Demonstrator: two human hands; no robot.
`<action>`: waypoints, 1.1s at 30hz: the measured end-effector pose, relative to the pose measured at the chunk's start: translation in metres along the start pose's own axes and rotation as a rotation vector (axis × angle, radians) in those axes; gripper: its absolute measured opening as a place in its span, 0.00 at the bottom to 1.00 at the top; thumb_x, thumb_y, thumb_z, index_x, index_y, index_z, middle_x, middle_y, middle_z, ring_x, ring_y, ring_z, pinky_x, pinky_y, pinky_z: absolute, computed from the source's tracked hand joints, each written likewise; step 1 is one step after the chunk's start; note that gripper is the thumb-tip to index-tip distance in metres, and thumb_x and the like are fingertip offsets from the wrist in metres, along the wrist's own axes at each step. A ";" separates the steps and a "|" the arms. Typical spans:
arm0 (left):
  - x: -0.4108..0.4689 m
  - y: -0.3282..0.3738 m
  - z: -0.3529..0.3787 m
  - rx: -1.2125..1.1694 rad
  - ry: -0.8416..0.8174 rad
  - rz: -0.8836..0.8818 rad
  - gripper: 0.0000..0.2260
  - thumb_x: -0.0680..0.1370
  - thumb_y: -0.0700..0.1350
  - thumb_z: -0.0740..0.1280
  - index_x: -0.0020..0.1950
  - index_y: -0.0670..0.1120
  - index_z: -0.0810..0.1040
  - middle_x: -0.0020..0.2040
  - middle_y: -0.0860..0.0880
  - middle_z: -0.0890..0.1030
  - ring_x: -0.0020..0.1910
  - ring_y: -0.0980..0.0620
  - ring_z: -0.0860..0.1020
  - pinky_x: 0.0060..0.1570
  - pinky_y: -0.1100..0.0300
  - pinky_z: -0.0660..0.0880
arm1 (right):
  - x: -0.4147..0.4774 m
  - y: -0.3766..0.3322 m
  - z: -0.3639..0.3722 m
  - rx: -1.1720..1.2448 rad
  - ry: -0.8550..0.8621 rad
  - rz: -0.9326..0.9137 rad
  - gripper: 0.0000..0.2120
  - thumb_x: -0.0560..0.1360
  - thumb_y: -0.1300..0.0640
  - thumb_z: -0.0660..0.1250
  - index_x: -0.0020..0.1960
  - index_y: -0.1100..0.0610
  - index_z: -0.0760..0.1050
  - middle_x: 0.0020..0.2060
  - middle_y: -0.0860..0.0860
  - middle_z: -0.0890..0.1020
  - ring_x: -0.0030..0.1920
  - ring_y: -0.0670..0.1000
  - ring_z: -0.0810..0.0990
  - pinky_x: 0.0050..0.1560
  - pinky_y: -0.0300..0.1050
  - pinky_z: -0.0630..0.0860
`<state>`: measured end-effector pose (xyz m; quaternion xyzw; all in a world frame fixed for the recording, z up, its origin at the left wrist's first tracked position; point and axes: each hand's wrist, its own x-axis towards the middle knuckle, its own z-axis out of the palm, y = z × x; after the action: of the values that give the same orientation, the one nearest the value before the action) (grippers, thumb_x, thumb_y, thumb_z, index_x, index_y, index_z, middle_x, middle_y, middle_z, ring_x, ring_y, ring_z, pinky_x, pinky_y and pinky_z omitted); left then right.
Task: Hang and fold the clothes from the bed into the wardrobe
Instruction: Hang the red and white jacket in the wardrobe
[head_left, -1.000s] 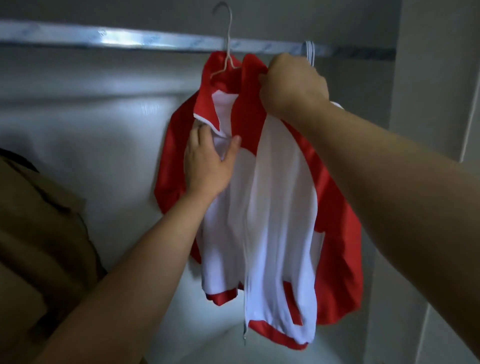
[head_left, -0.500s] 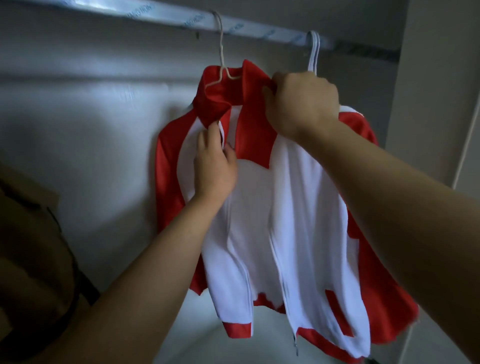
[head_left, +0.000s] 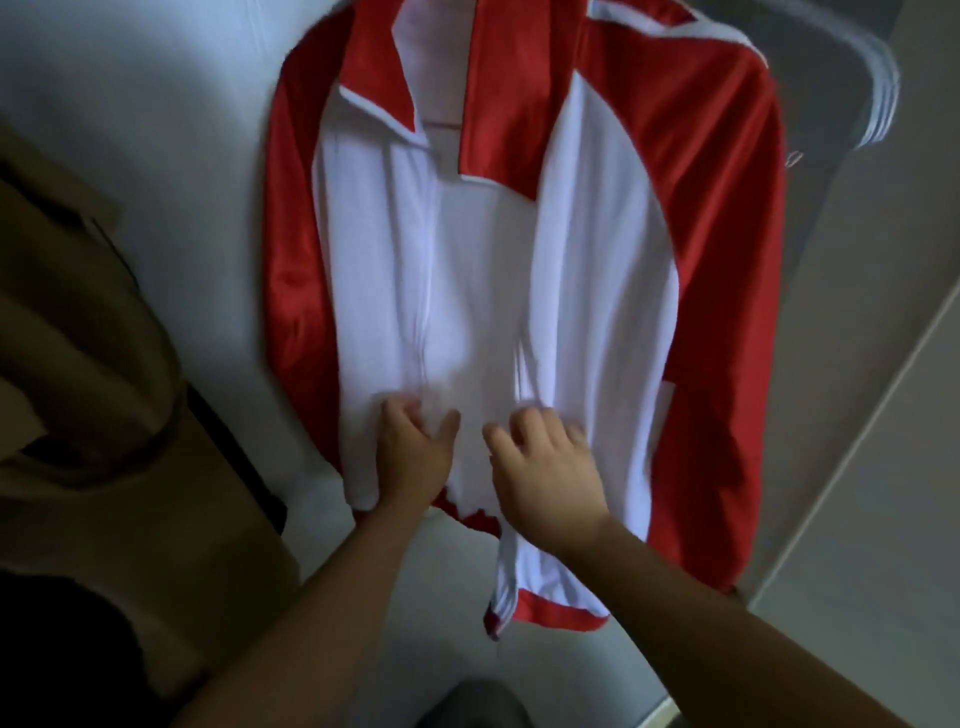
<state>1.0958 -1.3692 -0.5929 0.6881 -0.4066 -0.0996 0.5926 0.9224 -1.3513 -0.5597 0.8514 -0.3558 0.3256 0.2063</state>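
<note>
A red and white zip jacket (head_left: 613, 270) hangs unzipped in front of the pale back wall of the wardrobe (head_left: 171, 104); its hanger hook and the rail are out of frame above. Both my hands lie on its lower front. My left hand (head_left: 415, 457) rests on the left white panel beside the zip edge, thumb spread to the right. My right hand (head_left: 545, 478) presses the right white panel with fingers spread, and creases run up from its fingertips. The picture is blurred, so a light pinch of the cloth cannot be ruled out.
A brown garment (head_left: 88, 364) hangs close on the left. Spare white hangers (head_left: 880, 98) show at the upper right behind the jacket's shoulder. The wardrobe's pale side panel (head_left: 883, 467) stands at the right. A dark rounded shape (head_left: 472, 704) sits at the bottom edge.
Both hands have left the collar and moved down the front to the hem area. The view has tilted down, so the rail and hanger hooks are gone from sight. The jacket hangs flatter.
</note>
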 end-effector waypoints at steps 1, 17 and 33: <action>-0.006 -0.019 0.000 0.082 -0.052 -0.039 0.21 0.72 0.52 0.76 0.56 0.46 0.71 0.49 0.47 0.76 0.45 0.47 0.77 0.45 0.57 0.72 | -0.012 -0.003 0.011 0.022 -0.079 0.037 0.19 0.63 0.61 0.75 0.54 0.56 0.78 0.45 0.58 0.76 0.42 0.59 0.76 0.38 0.50 0.75; 0.004 -0.138 -0.027 -0.475 -0.039 -1.021 0.16 0.77 0.51 0.70 0.60 0.43 0.73 0.53 0.44 0.77 0.46 0.46 0.81 0.42 0.55 0.77 | -0.073 -0.017 0.118 0.610 -0.683 0.797 0.18 0.77 0.53 0.69 0.65 0.54 0.72 0.57 0.52 0.81 0.52 0.51 0.82 0.53 0.46 0.81; -0.016 -0.127 0.001 -0.876 -0.233 -1.156 0.07 0.77 0.43 0.72 0.53 0.44 0.80 0.43 0.45 0.85 0.41 0.51 0.82 0.36 0.60 0.81 | -0.093 0.012 0.149 0.786 -0.685 1.281 0.16 0.81 0.54 0.53 0.54 0.61 0.76 0.39 0.53 0.83 0.38 0.53 0.79 0.37 0.44 0.72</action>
<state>1.1410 -1.3633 -0.7128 0.4777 0.0381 -0.6221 0.6192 0.9244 -1.4017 -0.7281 0.5455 -0.6757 0.2034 -0.4522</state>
